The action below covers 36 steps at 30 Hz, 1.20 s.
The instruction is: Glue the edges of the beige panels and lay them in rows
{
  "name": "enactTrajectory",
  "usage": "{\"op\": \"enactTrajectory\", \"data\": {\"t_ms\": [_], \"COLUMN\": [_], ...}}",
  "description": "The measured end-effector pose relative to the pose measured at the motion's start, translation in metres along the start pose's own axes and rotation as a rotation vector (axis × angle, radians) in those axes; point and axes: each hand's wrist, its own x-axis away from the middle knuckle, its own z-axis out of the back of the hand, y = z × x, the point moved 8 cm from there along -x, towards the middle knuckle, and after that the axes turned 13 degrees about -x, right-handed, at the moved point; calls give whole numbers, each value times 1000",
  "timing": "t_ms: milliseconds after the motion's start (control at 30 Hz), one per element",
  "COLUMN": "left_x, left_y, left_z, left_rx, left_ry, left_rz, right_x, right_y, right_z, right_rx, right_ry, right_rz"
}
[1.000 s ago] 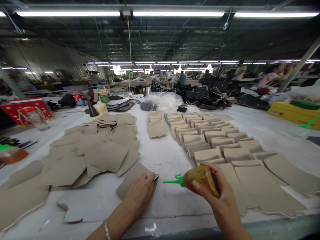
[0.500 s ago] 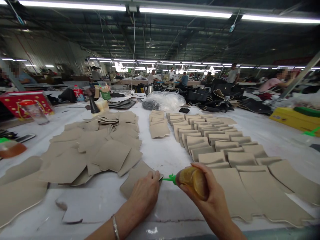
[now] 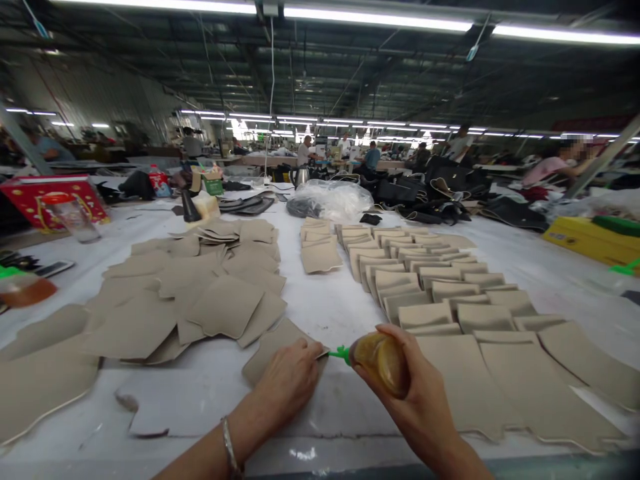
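Note:
My right hand (image 3: 420,393) grips a squeeze bottle (image 3: 379,360) of amber liquid, probably glue, tilted on its side. Its green nozzle (image 3: 341,354) points left and meets the edge of a beige leather-like piece (image 3: 273,343). That piece lies under my left hand (image 3: 293,377), whose fingers are bent together and hold it by its right corner. A loose pile of similar beige pieces (image 3: 227,303) spreads to the left. On the right, overlapping rows of beige pieces (image 3: 425,310) have folded-up edges, with larger flat ones (image 3: 540,387) nearest me.
A second bottle with amber liquid (image 3: 27,290) lies far left, near a phone (image 3: 54,268) and a clear jug (image 3: 73,220). A plastic bag (image 3: 333,199) and black pieces (image 3: 425,190) cover the back. A yellow box (image 3: 590,239) stands right. Several people work beyond.
The nozzle has slid slightly left along the piece's edge as the right hand shifted a little left. The left hand keeps its hold; the view has moved slightly.

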Motion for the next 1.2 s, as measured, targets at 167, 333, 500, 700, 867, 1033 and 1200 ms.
{"op": "enactTrajectory", "data": {"t_ms": [167, 333, 500, 700, 867, 1033, 1200], "left_x": [1, 0, 1, 2, 2, 4, 3], "left_y": [0, -1, 1, 4, 5, 5, 3], "left_z": [3, 4, 6, 6, 7, 10, 10], "left_rx": [21, 13, 1, -32, -34, -26, -23], "left_ry": [15, 21, 52, 31, 24, 4, -3], "left_rz": [-23, -36, -61, -58, -61, -61, -66], "right_x": [-2, 3, 8, 16, 15, 14, 17], "right_y": [2, 3, 4, -4, -2, 0, 4], "right_z": [4, 4, 3, 2, 1, 1, 0], "right_rx": [-15, 25, 13, 89, 80, 63, 29], "right_ry": [55, 61, 26, -10, -36, -28, -33], "right_rz": [-25, 12, 21, 147, 124, 131, 107]}}
